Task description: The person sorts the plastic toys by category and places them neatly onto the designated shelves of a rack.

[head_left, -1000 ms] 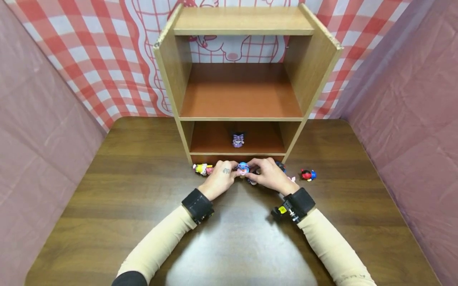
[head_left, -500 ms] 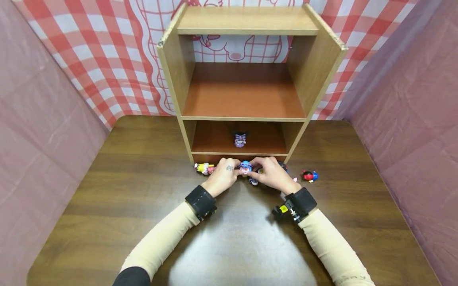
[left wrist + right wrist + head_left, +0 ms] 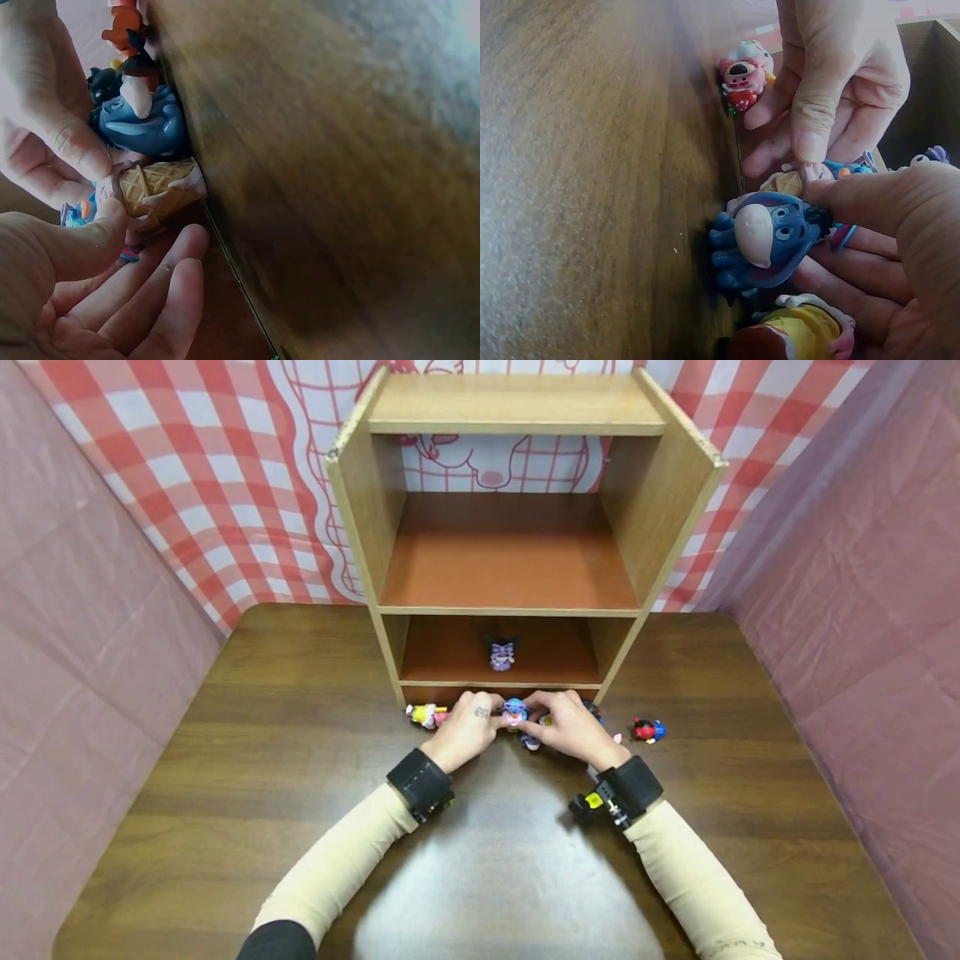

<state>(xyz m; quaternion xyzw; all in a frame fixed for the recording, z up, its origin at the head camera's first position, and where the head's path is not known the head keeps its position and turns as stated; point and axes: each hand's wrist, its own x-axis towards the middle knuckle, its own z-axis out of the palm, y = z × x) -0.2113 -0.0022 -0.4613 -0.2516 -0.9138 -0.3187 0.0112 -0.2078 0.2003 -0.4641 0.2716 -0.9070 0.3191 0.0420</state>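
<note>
In the head view, my left hand (image 3: 467,727) and right hand (image 3: 566,722) meet at the foot of the shelf unit, pinching a small ice-cream-cone figurine (image 3: 514,711) from both sides. Its top is blue and pink; the left wrist view shows its waffle cone base (image 3: 161,187) standing at the table, thumbs near the cone's upper edge. Right beside it, a blue donkey figurine (image 3: 769,236) with a pale muzzle stands close to my right fingers. A yellow-bodied figurine (image 3: 802,337) is under my right hand in the right wrist view.
A wooden shelf unit (image 3: 506,610) stands behind the hands, with a purple figurine (image 3: 502,655) on its lower shelf. A yellow-and-white figurine (image 3: 423,716) lies at the left, with a pink one (image 3: 744,75) near it. A red-and-blue figurine (image 3: 648,730) lies at the right.
Both hands stay on the ice-cream-cone figurine throughout. The whole head view shifts slightly; otherwise the hands and figurines barely move.
</note>
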